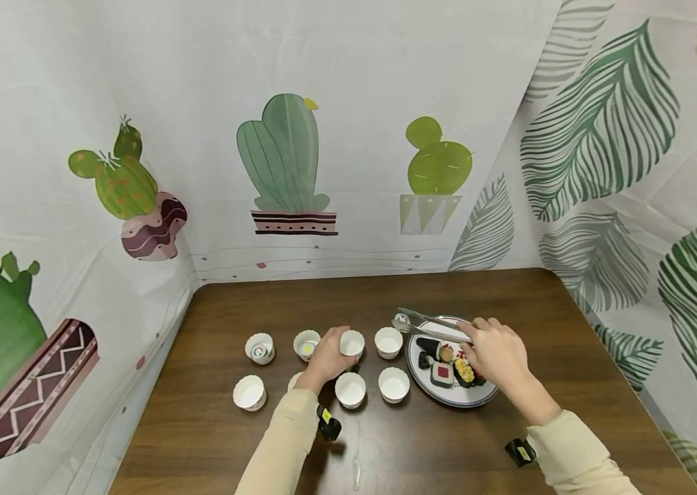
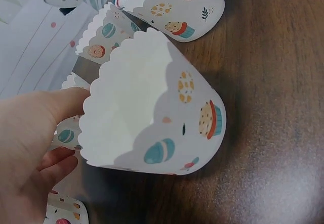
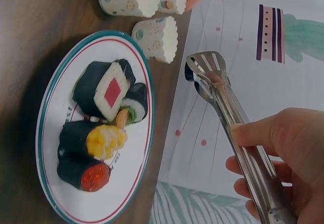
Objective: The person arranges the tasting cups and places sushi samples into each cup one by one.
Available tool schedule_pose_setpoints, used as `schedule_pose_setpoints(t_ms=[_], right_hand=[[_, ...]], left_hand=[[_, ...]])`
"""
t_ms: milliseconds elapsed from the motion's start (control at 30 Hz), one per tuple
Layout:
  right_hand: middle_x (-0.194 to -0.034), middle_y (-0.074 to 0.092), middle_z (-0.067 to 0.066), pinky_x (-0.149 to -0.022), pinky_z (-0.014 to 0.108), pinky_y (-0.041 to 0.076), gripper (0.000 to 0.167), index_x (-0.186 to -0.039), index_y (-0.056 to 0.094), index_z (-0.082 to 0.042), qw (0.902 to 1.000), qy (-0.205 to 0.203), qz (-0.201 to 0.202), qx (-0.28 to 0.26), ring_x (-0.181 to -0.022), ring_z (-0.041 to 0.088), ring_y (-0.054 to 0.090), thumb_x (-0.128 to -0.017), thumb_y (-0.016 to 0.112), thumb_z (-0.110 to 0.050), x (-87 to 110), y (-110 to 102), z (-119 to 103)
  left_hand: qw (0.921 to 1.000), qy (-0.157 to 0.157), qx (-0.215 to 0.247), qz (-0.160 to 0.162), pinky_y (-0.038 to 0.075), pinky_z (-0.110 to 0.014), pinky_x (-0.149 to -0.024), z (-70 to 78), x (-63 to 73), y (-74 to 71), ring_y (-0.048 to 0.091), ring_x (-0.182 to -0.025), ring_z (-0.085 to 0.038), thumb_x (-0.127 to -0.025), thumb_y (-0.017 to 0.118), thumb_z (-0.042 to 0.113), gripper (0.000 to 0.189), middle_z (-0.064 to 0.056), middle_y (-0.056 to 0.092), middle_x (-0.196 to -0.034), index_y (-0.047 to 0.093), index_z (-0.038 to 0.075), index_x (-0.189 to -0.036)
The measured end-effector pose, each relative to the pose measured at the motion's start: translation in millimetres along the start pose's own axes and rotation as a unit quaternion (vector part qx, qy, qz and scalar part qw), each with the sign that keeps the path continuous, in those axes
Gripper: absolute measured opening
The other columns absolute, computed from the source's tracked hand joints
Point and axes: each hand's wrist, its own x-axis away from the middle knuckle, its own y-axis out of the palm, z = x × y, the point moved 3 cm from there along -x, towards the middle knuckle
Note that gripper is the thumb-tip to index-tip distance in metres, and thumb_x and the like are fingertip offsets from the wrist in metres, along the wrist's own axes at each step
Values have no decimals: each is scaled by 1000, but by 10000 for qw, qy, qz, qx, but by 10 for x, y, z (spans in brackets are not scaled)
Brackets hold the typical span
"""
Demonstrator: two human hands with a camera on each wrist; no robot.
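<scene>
My left hand (image 1: 328, 357) grips the side of a white scalloped paper baking cup (image 1: 352, 342) in the back row, thumb and fingers either side of it. Nearer the left wrist camera stands another printed cup (image 2: 152, 102), which partly hides the held one. My right hand (image 1: 500, 352) holds metal tongs (image 3: 235, 113) over the far-left rim of a plate (image 1: 447, 397). Between the tong tips is a small dark-edged white piece (image 1: 402, 319), its kind too small to tell. On the plate lie a square sushi roll (image 3: 104, 90), corn-topped sushi (image 3: 96, 139) and red roe-topped sushi (image 3: 86, 174).
Several more paper cups stand in two rows on the wooden table (image 1: 435, 454). One back cup (image 1: 260, 348) contains a swirl-patterned piece, its neighbour (image 1: 307, 345) a yellow-centred piece. Printed cloth (image 1: 361, 137) hangs behind the table. A black wrist device (image 1: 328, 423) hangs by the left sleeve.
</scene>
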Motion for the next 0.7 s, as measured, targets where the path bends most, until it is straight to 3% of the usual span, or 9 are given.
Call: schedule_pose_setpoints(t_ms=[300,700], right_hand=[[-84,64,8,-57,34,46,36,-101,68,-11,9996,-220,138,-63,-74,28,57,-68,78,-23,-58,3,-165],[-83,64,6,-64,36,49,35,-102,67,-13,9991,-380,90,-187,-79,28,60,-69,75,-22,-134,37,-372]], left_hand=[[10000,-52,30,1,43,-44,-92,-9,-13,10,51,-116,-30,-75,75,21,62,-13,50,-129,48,7,-129],[9999,-76,61,126,44,-43,-91,-58,-41,66,52,-114,-28,-74,75,23,61,-11,52,-126,49,8,-128]])
